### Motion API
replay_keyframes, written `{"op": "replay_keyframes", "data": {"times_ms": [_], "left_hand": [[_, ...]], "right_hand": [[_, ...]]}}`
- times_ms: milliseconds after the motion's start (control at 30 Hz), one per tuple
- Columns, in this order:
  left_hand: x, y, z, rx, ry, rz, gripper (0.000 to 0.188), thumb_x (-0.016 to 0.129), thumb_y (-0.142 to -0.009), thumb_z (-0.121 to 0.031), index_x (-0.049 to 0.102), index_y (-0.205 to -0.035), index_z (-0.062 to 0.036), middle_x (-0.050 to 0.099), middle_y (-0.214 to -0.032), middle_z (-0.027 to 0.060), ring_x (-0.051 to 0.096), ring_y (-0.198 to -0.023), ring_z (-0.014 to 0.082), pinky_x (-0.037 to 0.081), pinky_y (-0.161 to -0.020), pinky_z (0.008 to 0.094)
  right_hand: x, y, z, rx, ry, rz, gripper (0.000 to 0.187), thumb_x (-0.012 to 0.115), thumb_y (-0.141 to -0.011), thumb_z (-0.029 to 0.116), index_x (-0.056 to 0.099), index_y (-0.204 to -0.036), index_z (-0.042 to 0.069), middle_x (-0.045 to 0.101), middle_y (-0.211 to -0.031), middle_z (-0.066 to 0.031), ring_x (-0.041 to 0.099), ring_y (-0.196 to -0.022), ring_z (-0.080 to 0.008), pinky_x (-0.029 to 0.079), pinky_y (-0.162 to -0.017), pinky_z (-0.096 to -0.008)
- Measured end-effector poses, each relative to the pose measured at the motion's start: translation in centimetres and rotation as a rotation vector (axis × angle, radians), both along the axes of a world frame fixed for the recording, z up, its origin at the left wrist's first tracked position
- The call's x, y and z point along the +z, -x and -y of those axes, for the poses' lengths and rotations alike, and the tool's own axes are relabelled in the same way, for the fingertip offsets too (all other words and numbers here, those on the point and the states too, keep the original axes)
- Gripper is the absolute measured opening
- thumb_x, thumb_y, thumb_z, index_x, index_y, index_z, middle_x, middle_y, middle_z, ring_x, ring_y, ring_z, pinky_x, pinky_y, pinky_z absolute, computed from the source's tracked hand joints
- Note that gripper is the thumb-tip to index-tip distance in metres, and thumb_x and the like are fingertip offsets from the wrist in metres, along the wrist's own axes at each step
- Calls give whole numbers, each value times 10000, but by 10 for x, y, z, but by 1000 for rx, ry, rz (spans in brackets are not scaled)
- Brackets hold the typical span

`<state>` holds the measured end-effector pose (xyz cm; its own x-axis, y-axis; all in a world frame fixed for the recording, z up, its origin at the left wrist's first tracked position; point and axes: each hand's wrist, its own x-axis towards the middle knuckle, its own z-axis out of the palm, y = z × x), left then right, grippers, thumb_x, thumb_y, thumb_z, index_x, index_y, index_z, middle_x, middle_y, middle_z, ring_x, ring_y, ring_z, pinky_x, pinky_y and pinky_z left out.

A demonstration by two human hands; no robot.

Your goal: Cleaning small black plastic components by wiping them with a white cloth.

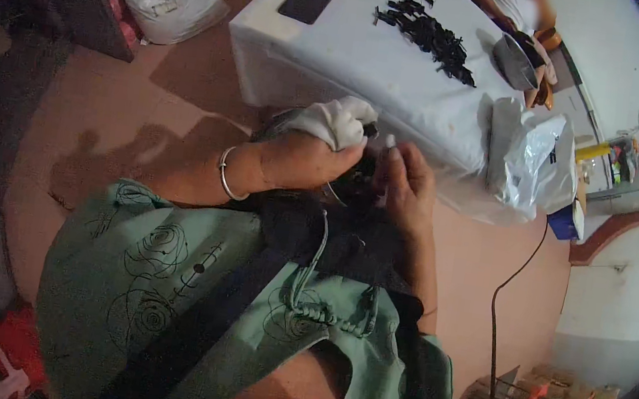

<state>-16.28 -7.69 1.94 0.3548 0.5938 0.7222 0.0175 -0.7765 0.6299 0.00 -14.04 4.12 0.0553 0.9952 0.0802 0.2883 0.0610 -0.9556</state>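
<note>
My left hand (300, 161), with a silver bangle (224, 172) on its wrist, is closed around a bunched white cloth (334, 119) in front of my lap. A small dark piece (370, 129) pokes out at the cloth's right end; its kind does not show. Just to the right, my right hand (412, 181) is closed in a pinch. A small whitish tip (390, 140) shows above its thumb and finger, and I cannot make out what it is. The two hands are close together but apart. Dark material (354, 180) lies below and between them, mostly in shadow.
Ahead stands a table with a white cover (339, 49). On it are a black phone-like slab (308, 1), a pile of small black pieces (429, 38), a metal bowl (516, 62) and plastic bags (523, 158). Another person (511, 3) sits beyond. A cable (495, 303) runs at right.
</note>
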Motion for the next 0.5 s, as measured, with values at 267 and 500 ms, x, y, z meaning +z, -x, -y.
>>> {"op": "replay_keyframes", "data": {"times_ms": [267, 500], "left_hand": [[6, 10, 10, -95, 260, -30, 232, 567, -750, -142, 547, -950, -26, 573, -845, 161, 565, -797, 298, 443, -711, 340], [-4, 11, 9, -55, 111, -110, 254, 573, -748, -67, 541, -987, 13, 588, -862, 110, 550, -773, 138, 452, -691, 267]], "right_hand": [[-1, 15, 11, 99, -13, 63, 167, 460, -892, 189, 516, -843, 39, 426, -641, 50, 371, -578, -36, 323, -504, -201], [-7, 27, 11, 54, -85, 90, 181, 473, -886, 154, 510, -789, 5, 456, -616, 3, 379, -582, -62, 344, -519, -215]]}}
